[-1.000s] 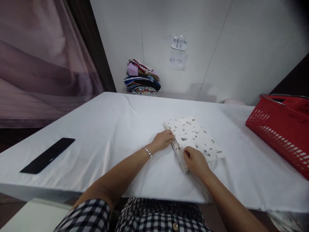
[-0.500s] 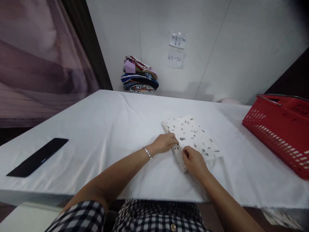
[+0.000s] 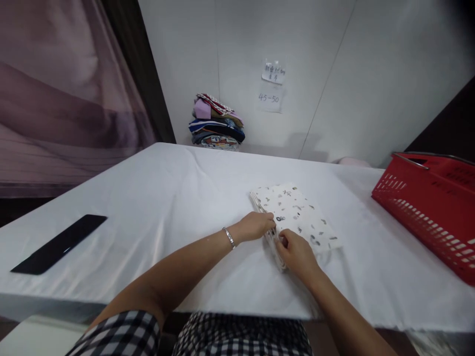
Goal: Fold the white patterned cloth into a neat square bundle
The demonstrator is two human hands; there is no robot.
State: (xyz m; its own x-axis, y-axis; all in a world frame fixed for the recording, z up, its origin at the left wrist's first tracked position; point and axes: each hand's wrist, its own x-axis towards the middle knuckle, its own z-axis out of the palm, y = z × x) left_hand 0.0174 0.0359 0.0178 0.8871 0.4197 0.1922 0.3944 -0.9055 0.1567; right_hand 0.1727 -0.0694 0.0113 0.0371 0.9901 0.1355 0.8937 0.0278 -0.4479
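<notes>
A folded white cloth [image 3: 302, 212] with small dark and tan prints lies flat on the table, its layered folded edge turned toward the left. My left hand [image 3: 259, 225], with a bracelet at the wrist, pinches that edge near its middle. Just below it, my right hand [image 3: 297, 249] grips the same edge with thumb and fingers curled in. The two hands are close together, and the fingertips partly hide the layers between them.
White fabric covers the table [image 3: 208, 198]. A red plastic basket [image 3: 426, 202] stands at the right, a flat black object [image 3: 61, 243] lies at the left. Against the back wall rises a pile of folded cloths [image 3: 217, 123], with paper signs [image 3: 270, 96] to its right.
The whole view has shifted slightly, so things sit a little lower. Both hands stay on the cloth's folded edge, the right fingers slightly nearer the left hand.
</notes>
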